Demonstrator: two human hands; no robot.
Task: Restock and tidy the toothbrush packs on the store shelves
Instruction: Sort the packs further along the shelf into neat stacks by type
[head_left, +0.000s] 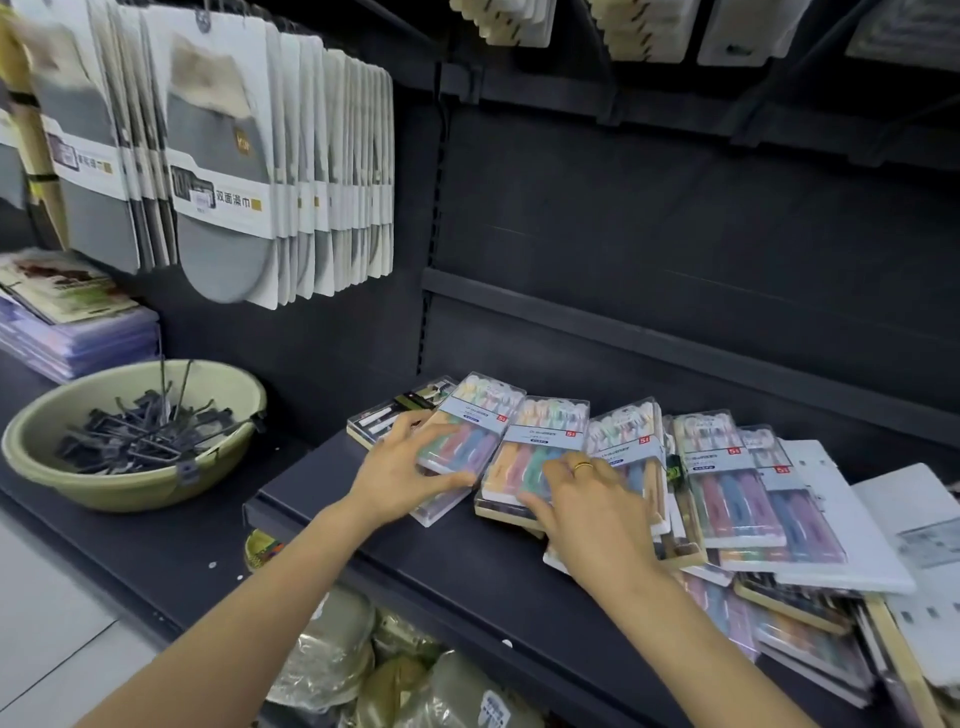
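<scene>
Our left hand (402, 470) lies flat, fingers spread, on the leftmost toothbrush pack (470, 434) at the left end of the dark shelf (415, 561), pressing rather than gripping it; just to its right our right hand (587, 506) rests on the second pack (535, 449), thumb at its near edge, fingers loosely curled and not closed round it. We judge these clear plastic cases light, stiff and slick, apt to slide over one another, so they are best taken by the long side edges. Further right, more packs (727, 488) overlap in an untidy row.
</scene>
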